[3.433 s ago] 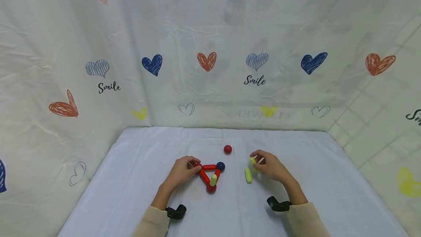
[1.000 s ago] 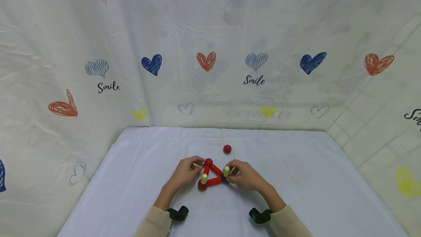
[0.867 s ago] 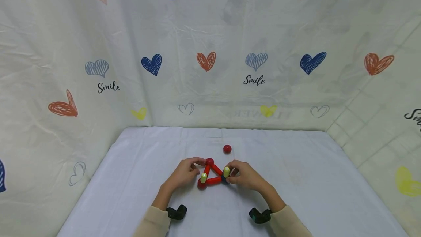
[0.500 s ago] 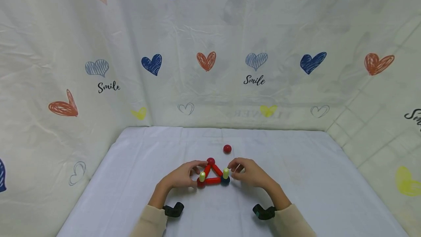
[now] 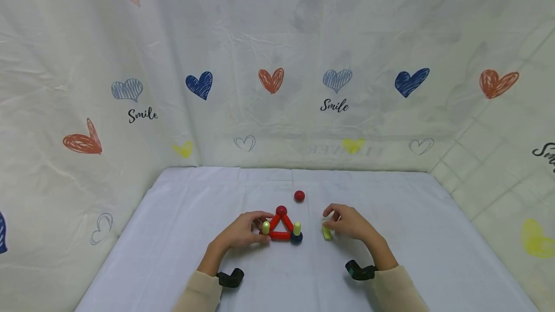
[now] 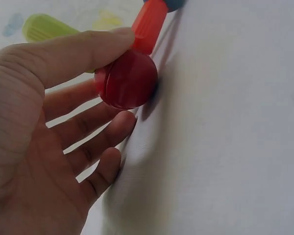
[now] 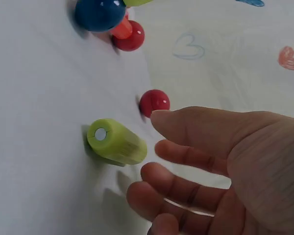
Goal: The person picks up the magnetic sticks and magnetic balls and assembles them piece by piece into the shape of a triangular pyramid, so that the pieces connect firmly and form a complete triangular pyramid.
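Observation:
A triangle of red magnetic rods [image 5: 280, 236] lies on the white cloth, with a red ball [image 5: 281, 211] at its far corner and a dark blue ball [image 5: 296, 239] at its near right corner. A yellow-green rod [image 5: 297, 228] stands upright on the blue ball; another [image 5: 266, 227] rises from the near left ball. My left hand [image 5: 238, 232] pinches that near left red ball [image 6: 130, 81], its thumb across the ball's top. Just short of a loose yellow-green rod [image 7: 120, 144] with a metal disc in its end, my right hand [image 5: 349, 223] has its fingers parted.
A single red ball [image 5: 299, 196] lies behind the triangle. The cloth-covered table [image 5: 173, 196] meets a white curtain [image 5: 277, 124] printed with hearts at its back edge. Black wrist cameras [image 5: 361, 270] sit on both wrists.
My right hand set a yellow-green rod on the blue ball, let go and moved right to the loose rod. The triangle turned, and my left hand shifted from the far ball to the near left ball.

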Demonstrator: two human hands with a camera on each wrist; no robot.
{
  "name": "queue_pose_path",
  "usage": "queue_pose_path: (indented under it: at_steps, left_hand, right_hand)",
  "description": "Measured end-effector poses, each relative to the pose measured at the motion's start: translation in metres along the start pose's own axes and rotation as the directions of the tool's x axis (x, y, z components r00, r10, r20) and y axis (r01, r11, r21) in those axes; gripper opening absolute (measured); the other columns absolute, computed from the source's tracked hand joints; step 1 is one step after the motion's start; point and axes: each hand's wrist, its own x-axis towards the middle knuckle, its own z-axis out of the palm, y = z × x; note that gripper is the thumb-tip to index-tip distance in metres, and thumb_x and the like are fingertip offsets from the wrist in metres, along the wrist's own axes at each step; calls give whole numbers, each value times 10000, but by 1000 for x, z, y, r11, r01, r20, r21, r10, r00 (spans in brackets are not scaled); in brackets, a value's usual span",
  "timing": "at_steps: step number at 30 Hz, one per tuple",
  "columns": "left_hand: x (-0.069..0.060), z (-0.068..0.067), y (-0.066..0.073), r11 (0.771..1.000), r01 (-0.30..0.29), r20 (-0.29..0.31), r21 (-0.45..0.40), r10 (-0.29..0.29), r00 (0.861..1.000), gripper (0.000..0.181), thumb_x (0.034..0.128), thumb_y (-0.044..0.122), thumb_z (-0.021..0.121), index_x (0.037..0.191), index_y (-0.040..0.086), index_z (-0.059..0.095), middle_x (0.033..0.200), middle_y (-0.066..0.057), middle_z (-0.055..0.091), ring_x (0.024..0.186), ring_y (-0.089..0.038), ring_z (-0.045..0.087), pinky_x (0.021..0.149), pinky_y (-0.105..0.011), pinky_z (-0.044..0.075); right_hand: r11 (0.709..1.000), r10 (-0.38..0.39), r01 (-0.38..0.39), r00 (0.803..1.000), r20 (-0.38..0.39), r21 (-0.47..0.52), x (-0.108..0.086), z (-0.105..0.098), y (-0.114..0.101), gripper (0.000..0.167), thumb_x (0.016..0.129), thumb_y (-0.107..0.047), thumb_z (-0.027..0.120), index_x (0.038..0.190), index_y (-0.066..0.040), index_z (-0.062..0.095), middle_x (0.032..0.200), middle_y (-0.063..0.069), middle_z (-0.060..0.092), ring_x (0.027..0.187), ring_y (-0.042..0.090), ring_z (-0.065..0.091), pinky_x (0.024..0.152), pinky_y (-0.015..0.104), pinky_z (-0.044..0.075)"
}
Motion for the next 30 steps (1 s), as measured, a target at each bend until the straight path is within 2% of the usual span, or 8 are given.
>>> queue_pose_path:
  at_steps: [7,13,18,23,30]
  left_hand:
    - [0,0,0,1000,7,-27,-19,-8,1000,557,853,289,840,1368,211,642,1052,40,644,976,-174,569,738,-266,526]
    - [1,2,-1,1000,2,-34,-1,-2,999,514,851,284,841,1333,222,671,1035,53,646,932,-161,569,702,-267,509]
    - [1,3,0,1000,16,-18,-5,-16,1000,502,850,293,840,1323,237,682,1031,65,651,929,-160,577,714,-276,511]
    - [1,4,1,999,27,-10,-22,-27,1000,497,852,297,836,1322,237,684,1015,57,647,936,-172,578,722,-293,519]
    - [1,4,1,999,30,-13,-22,-31,999,495,854,295,834,1323,249,682,1014,52,641,933,-171,573,721,-291,514]
  right_hand:
    - [994,100,-98,994,39,-36,4,9,3,266,868,-220,805,1079,-140,665,762,37,584,644,174,546,605,310,423]
    - [993,101,-99,994,36,-57,3,14,-5,240,859,-162,807,1067,-161,687,774,45,570,649,181,536,590,308,413]
    - [998,61,-60,998,27,-34,2,14,-7,263,865,-105,762,1108,-163,680,839,41,588,671,179,553,590,306,442]
    - [999,-25,24,1000,7,32,6,16,-6,302,891,-78,705,1183,-148,672,932,40,630,738,168,574,604,293,492]
    - [974,-157,160,987,-31,160,11,25,-10,289,946,-95,676,1233,-101,639,1052,79,655,901,200,628,642,293,561]
